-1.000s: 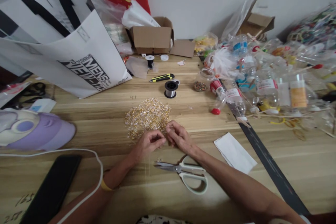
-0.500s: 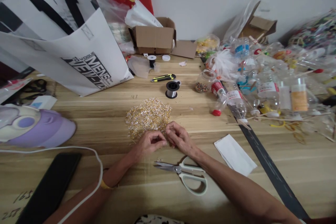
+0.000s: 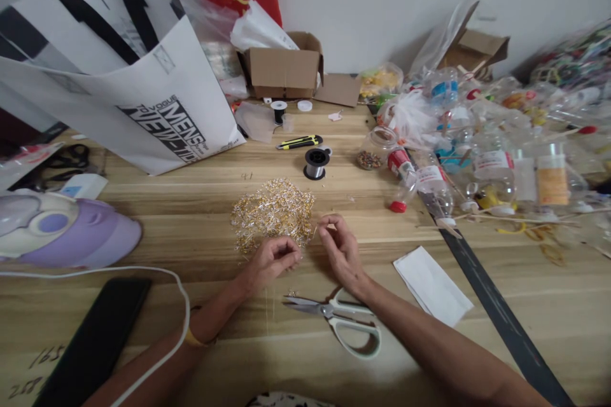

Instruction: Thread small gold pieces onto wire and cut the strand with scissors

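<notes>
On a wood-grained tabletop (image 3: 191, 203) before a pale wall (image 3: 358, 6), with a beaded heap (image 3: 272, 210) beyond the scissors (image 3: 327, 310). Pinching with the left hand (image 3: 272, 261), on what too small to tell; pinching a gold strand (image 3: 314, 231) with the right hand (image 3: 346, 254), now drawn farther from the left.

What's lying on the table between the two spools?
In the head view, the cutter lies between the back spool and the front spool, with a small clear piece beside the back one.
</notes>
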Demonstrator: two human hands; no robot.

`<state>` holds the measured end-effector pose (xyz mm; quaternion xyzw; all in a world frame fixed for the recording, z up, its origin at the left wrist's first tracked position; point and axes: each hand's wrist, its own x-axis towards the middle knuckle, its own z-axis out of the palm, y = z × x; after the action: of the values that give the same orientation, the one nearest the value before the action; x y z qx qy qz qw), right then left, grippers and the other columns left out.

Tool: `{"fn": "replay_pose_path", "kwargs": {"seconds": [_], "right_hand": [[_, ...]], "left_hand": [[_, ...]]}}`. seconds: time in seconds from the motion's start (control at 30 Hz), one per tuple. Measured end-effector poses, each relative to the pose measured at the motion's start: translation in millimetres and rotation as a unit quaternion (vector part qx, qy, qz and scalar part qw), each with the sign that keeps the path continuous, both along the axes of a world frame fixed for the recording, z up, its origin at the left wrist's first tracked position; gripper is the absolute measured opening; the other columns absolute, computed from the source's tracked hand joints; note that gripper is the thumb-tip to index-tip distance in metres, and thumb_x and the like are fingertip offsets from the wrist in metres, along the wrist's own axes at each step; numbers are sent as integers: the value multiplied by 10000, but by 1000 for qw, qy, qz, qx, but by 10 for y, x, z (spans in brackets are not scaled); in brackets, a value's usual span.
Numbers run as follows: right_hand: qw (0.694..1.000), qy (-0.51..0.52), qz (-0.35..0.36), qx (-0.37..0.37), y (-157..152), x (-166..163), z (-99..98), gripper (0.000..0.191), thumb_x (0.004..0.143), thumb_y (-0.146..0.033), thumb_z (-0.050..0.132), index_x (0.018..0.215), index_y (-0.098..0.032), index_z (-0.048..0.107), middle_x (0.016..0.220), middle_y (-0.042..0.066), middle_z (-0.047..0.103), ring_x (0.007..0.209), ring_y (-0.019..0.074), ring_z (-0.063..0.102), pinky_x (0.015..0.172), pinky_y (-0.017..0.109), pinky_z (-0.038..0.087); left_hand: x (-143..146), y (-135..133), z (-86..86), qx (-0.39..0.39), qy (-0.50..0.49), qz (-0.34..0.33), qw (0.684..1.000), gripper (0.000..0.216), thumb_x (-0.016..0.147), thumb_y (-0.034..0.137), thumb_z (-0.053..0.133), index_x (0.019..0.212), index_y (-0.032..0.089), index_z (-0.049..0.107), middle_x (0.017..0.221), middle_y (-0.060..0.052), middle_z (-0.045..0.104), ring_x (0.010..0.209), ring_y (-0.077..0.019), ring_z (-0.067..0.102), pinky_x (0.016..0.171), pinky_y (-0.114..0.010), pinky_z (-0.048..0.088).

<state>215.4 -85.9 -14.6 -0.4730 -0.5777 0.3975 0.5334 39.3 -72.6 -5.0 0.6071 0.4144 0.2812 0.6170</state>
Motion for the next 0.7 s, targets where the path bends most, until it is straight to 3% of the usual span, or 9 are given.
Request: {"fn": "replay_pose_path", "kwargs": {"seconds": [0.1,0.3,0.47,0.7], "right_hand": [[996,-41,-27,81,-44,-1,21,72,906,-251,481,937,-193,509,810,12,484,626,110,434,547,228,372],[965,-140,99,196,-102,-37,45,115,892,-120,476,954,-190,544,904,78,597,891,179,566,749,310,484],[955,-189,135,186,-89,-61,-11,154,927,-133,422,1012,-188,538,954,87,612,924,171,572,791,302,495],[963,-195,133,128,-75,-48,-18,163,933,-176,428,927,-172,591,827,64,610,764,150,577,699,255,477]], "left_hand": [[-1,-4,-3,-7,-13,19,1000,225,760,340,614,686,135,556,612,14,537,572,-98,498,563,-219,423],[2,-3,28,14,-9,36,999,219,754,320,608,645,140,548,578,26,514,559,-94,481,549,-212,399],[0,3,15,26,-6,56,998,206,744,310,602,641,143,537,578,28,507,554,-93,465,542,-213,382],[4,-8,43,38,5,65,997,190,742,295,596,641,140,552,587,26,499,566,-94,455,546,-211,372]]}}
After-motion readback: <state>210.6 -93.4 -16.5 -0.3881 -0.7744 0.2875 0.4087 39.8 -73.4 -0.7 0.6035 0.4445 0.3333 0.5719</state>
